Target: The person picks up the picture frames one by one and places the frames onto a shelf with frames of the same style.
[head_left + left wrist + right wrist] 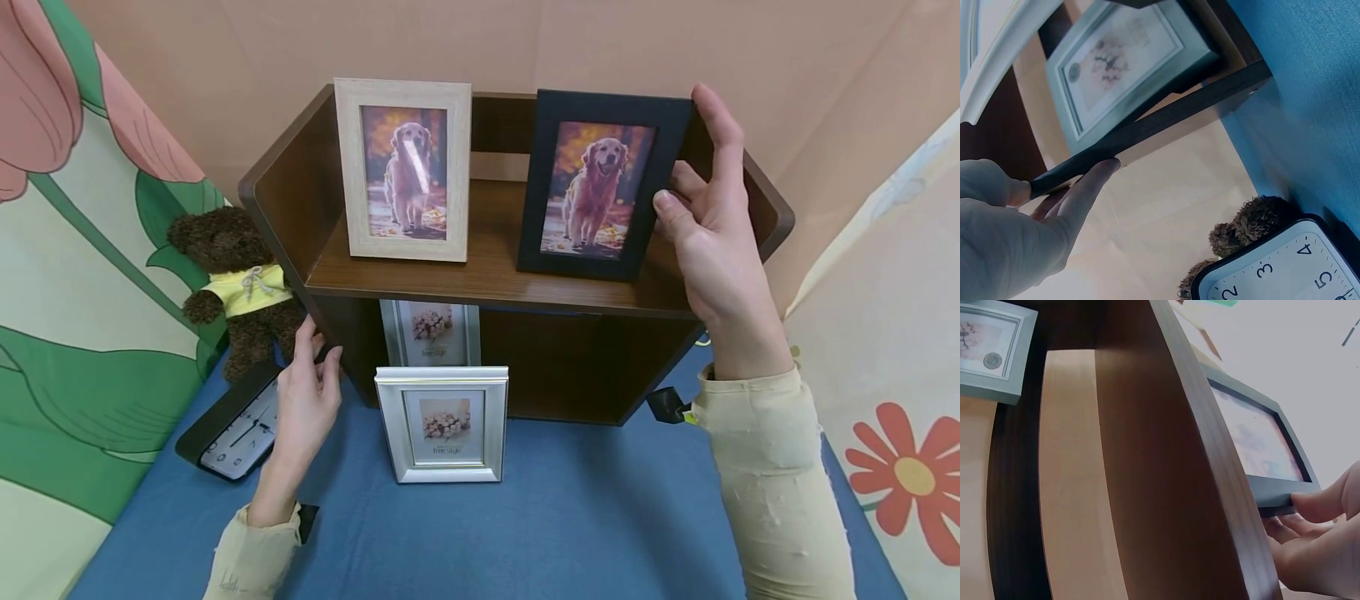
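Note:
With thumb and fingers, my right hand [716, 242] grips the right edge of a black picture frame [532, 183] with a dog photo. This frame stands slightly tilted at the right of the brown shelf's [495, 283] upper board; the right wrist view shows my thumb on the frame's face [1272, 487]. My left hand [307, 404] pinches the shelf's left side panel [1166, 115] by its front edge. A cream picture frame [457, 167] with a similar photo stands at the upper left.
A silver picture frame [450, 429] stands on the blue cloth [585, 517] before the shelf, and a grey-green frame [431, 329] is in the lower compartment. At left are a black-rimmed clock [240, 433] and a brown teddy bear [251, 287] in a yellow top.

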The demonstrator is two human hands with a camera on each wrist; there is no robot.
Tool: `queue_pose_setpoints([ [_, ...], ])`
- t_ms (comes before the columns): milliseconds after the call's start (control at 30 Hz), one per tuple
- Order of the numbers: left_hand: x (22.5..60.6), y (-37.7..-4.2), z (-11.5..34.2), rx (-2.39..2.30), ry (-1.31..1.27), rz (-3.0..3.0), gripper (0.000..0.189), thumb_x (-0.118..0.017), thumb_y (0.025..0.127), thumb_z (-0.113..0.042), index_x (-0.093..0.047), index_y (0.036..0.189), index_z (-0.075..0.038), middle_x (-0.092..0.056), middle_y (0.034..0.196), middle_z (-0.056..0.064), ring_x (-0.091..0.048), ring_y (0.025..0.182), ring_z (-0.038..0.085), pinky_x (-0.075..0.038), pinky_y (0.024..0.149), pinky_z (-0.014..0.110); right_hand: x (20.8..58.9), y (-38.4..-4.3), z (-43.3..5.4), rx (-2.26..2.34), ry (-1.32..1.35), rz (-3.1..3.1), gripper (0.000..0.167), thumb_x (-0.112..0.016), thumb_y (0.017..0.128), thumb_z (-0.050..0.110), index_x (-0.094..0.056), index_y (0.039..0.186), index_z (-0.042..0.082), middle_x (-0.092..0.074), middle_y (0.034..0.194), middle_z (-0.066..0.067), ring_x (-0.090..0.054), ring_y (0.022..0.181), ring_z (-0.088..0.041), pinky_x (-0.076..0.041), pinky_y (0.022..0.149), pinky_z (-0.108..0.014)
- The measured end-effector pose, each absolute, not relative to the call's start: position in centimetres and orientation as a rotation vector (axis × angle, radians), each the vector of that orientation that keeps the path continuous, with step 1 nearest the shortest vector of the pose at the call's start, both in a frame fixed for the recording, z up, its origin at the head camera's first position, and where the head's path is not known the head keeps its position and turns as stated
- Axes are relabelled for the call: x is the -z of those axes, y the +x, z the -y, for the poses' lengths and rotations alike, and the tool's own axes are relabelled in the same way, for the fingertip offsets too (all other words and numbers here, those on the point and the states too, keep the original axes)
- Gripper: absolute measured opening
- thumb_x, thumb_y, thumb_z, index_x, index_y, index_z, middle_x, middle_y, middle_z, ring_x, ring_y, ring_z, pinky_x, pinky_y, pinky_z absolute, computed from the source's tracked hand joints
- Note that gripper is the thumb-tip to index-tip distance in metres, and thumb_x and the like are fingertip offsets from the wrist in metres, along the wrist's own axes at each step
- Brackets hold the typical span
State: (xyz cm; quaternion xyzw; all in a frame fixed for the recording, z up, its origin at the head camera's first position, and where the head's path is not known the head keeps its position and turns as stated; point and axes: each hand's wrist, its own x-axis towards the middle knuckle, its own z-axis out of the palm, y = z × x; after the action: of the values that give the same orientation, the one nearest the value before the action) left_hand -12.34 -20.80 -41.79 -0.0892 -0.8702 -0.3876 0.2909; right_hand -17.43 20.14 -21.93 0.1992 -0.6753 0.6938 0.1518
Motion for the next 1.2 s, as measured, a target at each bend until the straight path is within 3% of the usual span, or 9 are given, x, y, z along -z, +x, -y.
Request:
queue_pose_setpoints([
  [167,41.86,-12.34,20.82,1.037,-0.239,2.323,0.058,-0.055,0.108,0.007,-0.037,0.163,-0.003,-0.061,0.137,0.04,-0.067,0.057,0.034,-0.037,0.047,0.024,22.07,-17.45,-20.14,-2.049,0.556,1.933,0.073,-0.037,0.109,-0.011,-0.024,0.17,0.028,-0.029,0.169,-0.002,-0.044,0.145,-0.029,-0.048,0.1,-0.027],
  [300,41.89,-12.34,20.82,1.041,-0.249,2.321,0.058,-0.055,0.109,0.007,-0.037,0.163,-0.003,-0.061,0.136,0.041,-0.07,0.061,0.039,-0.038,0.048,0.024,22.13,-17.43,-20.09,-2.09,0.553,1.913,0.071,-0.036,0.11,-0.01,-0.027,0.169,0.029,-0.038,0.164,-0.01,-0.047,0.142,-0.029,-0.049,0.1,-0.029],
  [733,41.78,-12.33,20.79,1.04,-0.246,2.316,0.057,-0.055,0.108,0.007,-0.039,0.162,-0.004,-0.062,0.136,0.039,-0.069,0.058,0.036,-0.038,0.049,0.022,22.54,-17.63,-20.23,-2.111,0.565,1.926,0.069,-0.036,0.111,-0.005,-0.03,0.168,0.033,-0.046,0.155,-0.016,-0.053,0.125,-0.03,-0.052,0.093,-0.03],
  [833,41.76,-12.35,20.77,1.036,-0.246,2.315,0.057,-0.055,0.108,0.007,-0.039,0.162,-0.003,-0.062,0.135,0.039,-0.067,0.055,0.032,-0.037,0.048,0.022,22.53,-17.66,-20.25,-2.097,0.56,1.946,0.069,-0.037,0.111,-0.004,-0.029,0.168,0.034,-0.046,0.155,-0.015,-0.053,0.127,-0.03,-0.052,0.092,-0.03],
  [1033,41.85,-12.39,20.85,1.033,-0.243,2.312,0.057,-0.055,0.108,0.008,-0.039,0.161,-0.003,-0.062,0.136,0.039,-0.072,0.065,0.04,-0.041,0.051,0.023,22.43,-17.61,-20.14,-2.094,0.558,1.958,0.068,-0.036,0.112,-0.003,-0.028,0.168,0.034,-0.044,0.156,-0.015,-0.05,0.132,-0.03,-0.052,0.094,-0.031],
  [1200,41.86,-12.41,20.84,1.026,-0.253,2.309,0.057,-0.055,0.108,0.008,-0.039,0.161,-0.003,-0.062,0.134,0.04,-0.069,0.059,0.035,-0.04,0.049,0.024,22.6,-17.54,-20.22,-2.093,0.547,1.969,0.068,-0.04,0.112,0.0,-0.024,0.169,0.034,-0.039,0.159,-0.013,-0.044,0.14,-0.029,-0.049,0.098,-0.033],
])
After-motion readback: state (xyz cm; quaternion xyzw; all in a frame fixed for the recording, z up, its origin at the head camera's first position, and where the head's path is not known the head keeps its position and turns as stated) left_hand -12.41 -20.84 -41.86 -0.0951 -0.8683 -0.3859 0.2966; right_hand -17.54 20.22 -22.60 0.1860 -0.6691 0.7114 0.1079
